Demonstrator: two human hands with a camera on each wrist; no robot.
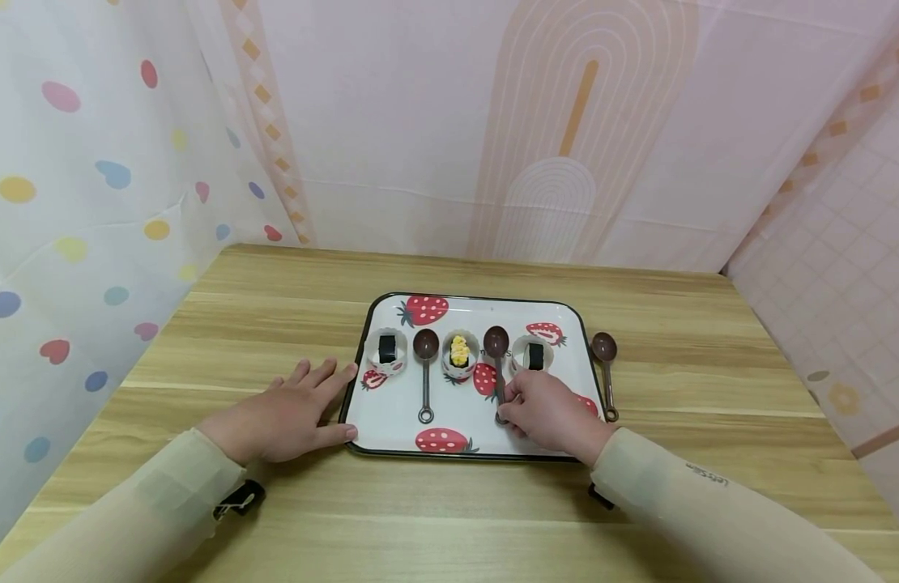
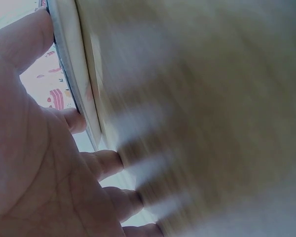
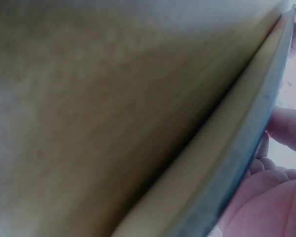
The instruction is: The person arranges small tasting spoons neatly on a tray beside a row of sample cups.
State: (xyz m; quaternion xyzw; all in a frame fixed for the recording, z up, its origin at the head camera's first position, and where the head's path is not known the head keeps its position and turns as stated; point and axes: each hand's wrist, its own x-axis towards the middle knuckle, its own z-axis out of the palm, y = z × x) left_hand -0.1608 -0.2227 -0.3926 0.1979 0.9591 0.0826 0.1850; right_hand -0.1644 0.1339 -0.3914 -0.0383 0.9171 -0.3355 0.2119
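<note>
With its fingertips, my right hand [image 1: 547,409] pinches the lower handle of a brown measuring spoon [image 1: 496,342] lying on a white strawberry-print tray [image 1: 391,417]. My left hand [image 1: 285,413] lies spread on the table, thumb and index fingertip at the tray's left rim; the left wrist view shows its palm [image 2: 39,168] beside that edge. A second brown spoon [image 1: 425,344] lies left of centre on the tray. Three small paper cups hold sushi pieces: a dark-wrapped one [image 1: 387,349] at left, a yellow-topped one [image 1: 459,351] in the middle, another dark-wrapped one [image 1: 535,356] at right.
Just outside the tray's right rim, a third brown spoon [image 1: 604,346] lies with its handle towards me. The wooden table [image 1: 274,291] runs back to a patterned curtain [image 1: 406,162]. More curtain hangs along both sides.
</note>
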